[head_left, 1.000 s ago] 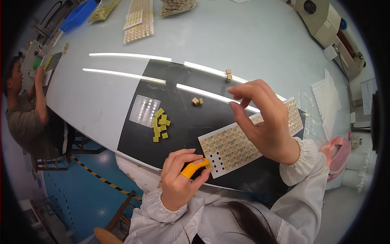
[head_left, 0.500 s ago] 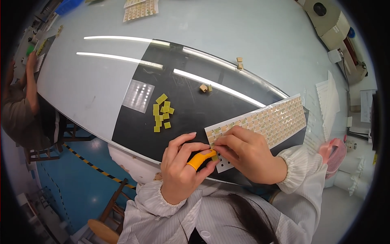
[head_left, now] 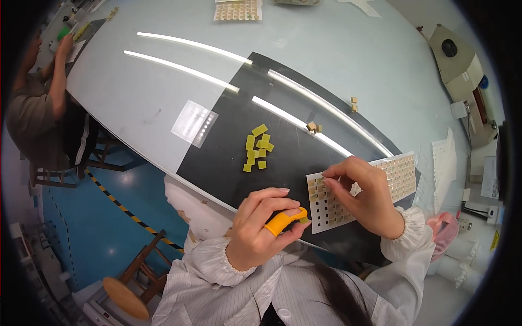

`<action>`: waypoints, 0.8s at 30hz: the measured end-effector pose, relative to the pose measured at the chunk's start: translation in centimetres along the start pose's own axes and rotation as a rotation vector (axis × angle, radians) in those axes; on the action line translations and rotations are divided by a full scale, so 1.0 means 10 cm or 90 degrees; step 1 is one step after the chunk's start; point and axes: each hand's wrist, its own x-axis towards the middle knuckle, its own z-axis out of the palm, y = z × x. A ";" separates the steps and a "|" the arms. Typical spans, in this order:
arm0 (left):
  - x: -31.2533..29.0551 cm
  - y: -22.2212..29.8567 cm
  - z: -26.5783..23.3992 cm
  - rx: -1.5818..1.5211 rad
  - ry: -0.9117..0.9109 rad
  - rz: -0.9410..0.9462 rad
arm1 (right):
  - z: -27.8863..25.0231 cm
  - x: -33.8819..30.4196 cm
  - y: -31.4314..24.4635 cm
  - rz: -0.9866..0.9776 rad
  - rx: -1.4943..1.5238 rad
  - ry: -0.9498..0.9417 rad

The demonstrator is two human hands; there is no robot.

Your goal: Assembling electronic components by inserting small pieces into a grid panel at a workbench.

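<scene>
Right fingers point(head_left: 348, 168) withdrawn; yellow block point(head_left: 304, 220) between left fingers point(head_left: 276, 205).

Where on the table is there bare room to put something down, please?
Free: the grey tabletop left of the clear plastic square; and the black mat between that square and the yellow-green blocks, a narrower patch. Crowded: the near right, where the left hand, the right hand and the white holed sheet sit close together.

A whitish long-sleeved shirt with fine grey pinstripes point(head_left: 217, 299) lies at six o'clock, a round pale button point(head_left: 284, 313) on its front, black fabric point(head_left: 270, 318) beside it. Frilled, gathered whitish cloth cuffs point(head_left: 401, 233) sit near seven and four o'clock. A smooth orange finger sleeve point(head_left: 279, 222) wraps the left hand's point(head_left: 255, 233) index finger.
</scene>
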 end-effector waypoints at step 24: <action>-0.09 -0.30 -0.35 0.098 0.046 -0.038 | 0.62 0.63 -0.30 -0.191 -0.037 -0.076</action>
